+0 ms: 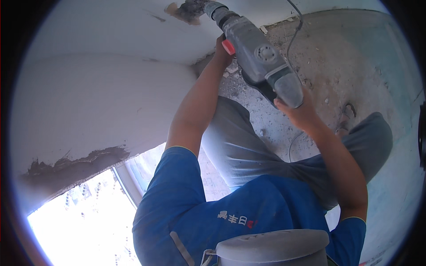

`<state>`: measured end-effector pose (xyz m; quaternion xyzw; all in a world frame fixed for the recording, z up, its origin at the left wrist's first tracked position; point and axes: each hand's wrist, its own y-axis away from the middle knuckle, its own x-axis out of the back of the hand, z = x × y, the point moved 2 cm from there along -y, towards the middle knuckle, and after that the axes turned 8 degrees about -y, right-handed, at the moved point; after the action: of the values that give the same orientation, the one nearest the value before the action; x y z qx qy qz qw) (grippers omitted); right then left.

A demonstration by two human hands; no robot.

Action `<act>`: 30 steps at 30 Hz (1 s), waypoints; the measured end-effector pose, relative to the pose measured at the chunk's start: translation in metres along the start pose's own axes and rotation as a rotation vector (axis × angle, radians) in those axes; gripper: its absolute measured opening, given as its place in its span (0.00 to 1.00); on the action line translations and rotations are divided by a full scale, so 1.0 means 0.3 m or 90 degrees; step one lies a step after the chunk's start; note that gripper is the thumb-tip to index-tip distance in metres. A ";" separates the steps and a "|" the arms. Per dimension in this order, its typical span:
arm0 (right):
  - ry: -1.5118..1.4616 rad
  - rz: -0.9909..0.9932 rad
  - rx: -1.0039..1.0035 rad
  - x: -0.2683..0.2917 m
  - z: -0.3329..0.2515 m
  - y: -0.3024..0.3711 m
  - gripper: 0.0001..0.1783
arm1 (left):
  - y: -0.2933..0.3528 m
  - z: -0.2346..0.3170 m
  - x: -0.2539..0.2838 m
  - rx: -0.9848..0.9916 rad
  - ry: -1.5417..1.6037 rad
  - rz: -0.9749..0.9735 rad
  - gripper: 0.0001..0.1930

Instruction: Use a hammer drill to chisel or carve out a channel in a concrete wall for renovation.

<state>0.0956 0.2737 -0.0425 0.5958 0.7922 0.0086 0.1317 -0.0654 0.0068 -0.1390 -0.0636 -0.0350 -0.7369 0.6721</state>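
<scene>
A dusty grey hammer drill (262,55) with a red part on its side runs diagonally across the upper middle. Its front end meets a chipped, brown patch (188,12) in the pale wall; the bit's tip cannot be made out. My left hand (223,52) is closed at the drill's front, its fingers mostly hidden behind the body. At the rear, my right hand (298,111) wraps round the handle, with the thumb side showing. A dark power cable (290,44) hangs in a curve beside the tool.
Broken bits and dust cover the floor (328,66) beneath the drill. My bent knees in grey trousers (239,142) stand close under it. A bright window (88,217) opens at lower left, below a rough strip (75,166) in the wall. A grey rounded object (273,246) fills the bottom edge.
</scene>
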 end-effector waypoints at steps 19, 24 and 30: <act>-0.140 -0.142 -0.159 0.121 0.203 -0.140 0.20 | -0.018 0.062 0.066 -0.020 -0.523 0.152 0.14; -0.018 -0.085 -0.201 0.208 0.199 -0.158 0.22 | -0.040 0.072 0.005 -0.020 -0.473 0.186 0.14; -0.129 -0.071 -0.141 0.269 0.052 -0.192 0.18 | -0.079 0.159 -0.069 -0.045 -0.541 0.155 0.12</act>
<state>0.0242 0.3310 -0.0834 0.5304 0.8010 0.0285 0.2762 -0.0849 0.0361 -0.0939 -0.3877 -0.2751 -0.5614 0.6774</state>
